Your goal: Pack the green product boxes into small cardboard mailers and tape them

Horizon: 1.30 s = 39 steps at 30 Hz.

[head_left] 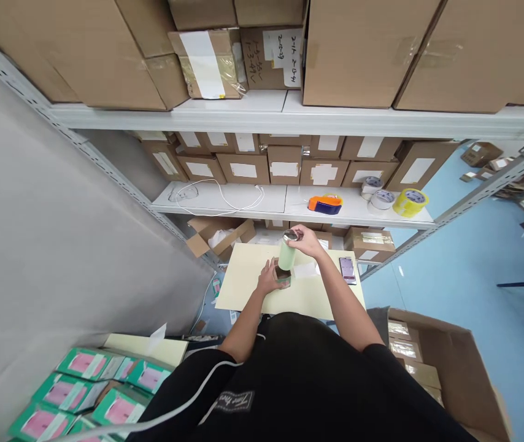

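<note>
A light green cylinder (286, 255) with a shiny metallic top, like a tumbler, hangs upright from my right hand (307, 240), whose fingers close round its upper rim. Its lower end is at the mouth of a small open box (283, 282); whether it has entered the box I cannot tell. My left hand (268, 277) grips the box from its left side against the pale yellow tabletop (243, 276). Beside the box on the right lies a white sheet of paper (307, 270). A phone (347, 270) rests near the table's right edge.
Behind the table, a shelf (271, 199) carries a white cable, an orange tape dispenser (325, 204), tape rolls (408, 202) and labelled cartons (243, 169). An opened carton (220, 238) stands behind left. Green and pink boxes (59, 393) are at lower left, a large carton (450, 362) at right.
</note>
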### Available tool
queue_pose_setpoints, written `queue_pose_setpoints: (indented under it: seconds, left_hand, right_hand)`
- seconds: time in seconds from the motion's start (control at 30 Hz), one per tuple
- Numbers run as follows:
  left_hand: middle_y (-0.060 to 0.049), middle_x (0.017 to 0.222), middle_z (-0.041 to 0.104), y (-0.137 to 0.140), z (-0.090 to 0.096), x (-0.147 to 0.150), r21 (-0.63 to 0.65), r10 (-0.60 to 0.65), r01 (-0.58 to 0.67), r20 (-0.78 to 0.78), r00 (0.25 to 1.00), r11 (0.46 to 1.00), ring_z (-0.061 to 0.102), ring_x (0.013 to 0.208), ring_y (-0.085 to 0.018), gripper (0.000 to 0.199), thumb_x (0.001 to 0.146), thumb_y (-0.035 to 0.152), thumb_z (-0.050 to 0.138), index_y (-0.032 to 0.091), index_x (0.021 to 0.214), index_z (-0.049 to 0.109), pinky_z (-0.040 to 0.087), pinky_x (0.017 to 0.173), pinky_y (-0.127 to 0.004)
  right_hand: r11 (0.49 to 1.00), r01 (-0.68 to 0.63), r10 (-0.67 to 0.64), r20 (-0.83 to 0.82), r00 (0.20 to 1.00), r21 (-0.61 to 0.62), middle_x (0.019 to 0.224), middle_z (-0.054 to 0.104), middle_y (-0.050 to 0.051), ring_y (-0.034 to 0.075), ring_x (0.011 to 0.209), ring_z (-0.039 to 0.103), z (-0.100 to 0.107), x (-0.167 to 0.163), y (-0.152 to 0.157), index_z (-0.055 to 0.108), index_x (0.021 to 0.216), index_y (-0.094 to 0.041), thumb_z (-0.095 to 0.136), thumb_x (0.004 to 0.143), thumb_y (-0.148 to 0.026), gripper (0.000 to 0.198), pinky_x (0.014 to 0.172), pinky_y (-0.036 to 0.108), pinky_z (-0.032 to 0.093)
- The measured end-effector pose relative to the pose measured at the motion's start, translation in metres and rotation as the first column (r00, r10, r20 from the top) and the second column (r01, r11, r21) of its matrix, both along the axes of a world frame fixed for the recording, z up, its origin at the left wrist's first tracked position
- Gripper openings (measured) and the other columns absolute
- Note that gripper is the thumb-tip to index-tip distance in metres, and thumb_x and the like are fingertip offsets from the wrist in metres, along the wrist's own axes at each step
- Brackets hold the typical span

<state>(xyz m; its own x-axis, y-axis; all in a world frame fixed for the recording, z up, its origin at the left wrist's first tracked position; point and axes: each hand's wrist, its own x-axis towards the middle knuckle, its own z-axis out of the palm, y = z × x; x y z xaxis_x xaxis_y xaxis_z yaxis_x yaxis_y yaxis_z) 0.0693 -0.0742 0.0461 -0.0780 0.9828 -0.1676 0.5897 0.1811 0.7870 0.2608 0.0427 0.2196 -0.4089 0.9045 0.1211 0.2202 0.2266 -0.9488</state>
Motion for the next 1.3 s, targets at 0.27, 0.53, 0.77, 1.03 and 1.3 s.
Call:
queue_pose_setpoints:
  seconds: [0.27,0.53,0.77,1.03,1.3]
  left_hand:
    - [-0.011,0.145,0.063,0.012,0.102,0.018,0.354,0.057,-0.161,0.287,0.956,0.922,0.06,0.134,-0.027,0.05,0.091,0.033,0.066,0.026,0.141,0.062,0.052,0.109,-0.044]
    - [-0.011,0.131,0.07,0.026,0.164,0.045,0.375,0.108,-0.217,0.289,0.951,0.901,0.068,0.117,-0.032,0.076,0.07,0.039,0.092,0.025,0.139,0.064,0.055,0.103,-0.046]
    - [-0.013,0.135,0.068,0.035,0.188,0.034,0.295,-0.054,-0.144,0.571,0.819,0.945,0.069,0.116,-0.028,0.1,0.083,0.054,0.081,0.026,0.165,0.031,0.058,0.097,-0.04]
    - [-0.013,0.136,0.068,0.051,0.201,0.032,0.248,-0.045,-0.127,0.587,0.808,0.96,0.069,0.115,-0.026,0.141,0.072,0.045,0.094,0.033,0.171,-0.006,0.057,0.1,-0.04]
    - [-0.011,0.136,0.067,0.056,0.199,0.034,0.235,-0.049,-0.143,0.657,0.753,0.962,0.067,0.121,-0.025,0.133,0.076,0.042,0.092,0.033,0.171,0.0,0.054,0.107,-0.04]
  right_hand:
    - [0.999,0.042,-0.043,0.035,0.998,0.033,0.083,0.07,-0.002,0.017,0.072,0.06,0.014,0.001,-0.004,0.068,0.093,-0.022,0.079,0.065,-0.044,0.038,0.073,0.03,0.05]
    - [0.994,-0.047,0.03,-0.183,0.983,-0.094,0.127,0.072,0.01,0.025,0.115,0.068,0.004,0.021,-0.022,0.065,0.133,-0.025,0.084,0.074,-0.051,0.067,0.102,0.042,0.055]
    - [0.843,-0.438,0.276,-0.448,0.85,-0.312,0.123,0.073,0.009,0.027,0.111,0.072,-0.027,0.04,-0.054,0.017,0.169,-0.033,0.089,0.074,-0.048,0.121,0.097,0.048,0.059]
    - [0.958,-0.137,0.033,-0.38,0.924,-0.251,0.109,0.07,0.003,0.025,0.101,0.072,-0.022,0.025,-0.068,0.009,0.171,-0.033,0.098,0.061,-0.042,0.142,0.092,0.044,0.061]
    - [0.956,-0.104,-0.002,-0.363,0.932,-0.273,0.12,0.071,0.009,0.03,0.109,0.072,-0.014,0.026,-0.073,0.012,0.17,-0.031,0.095,0.067,-0.045,0.133,0.098,0.051,0.059]
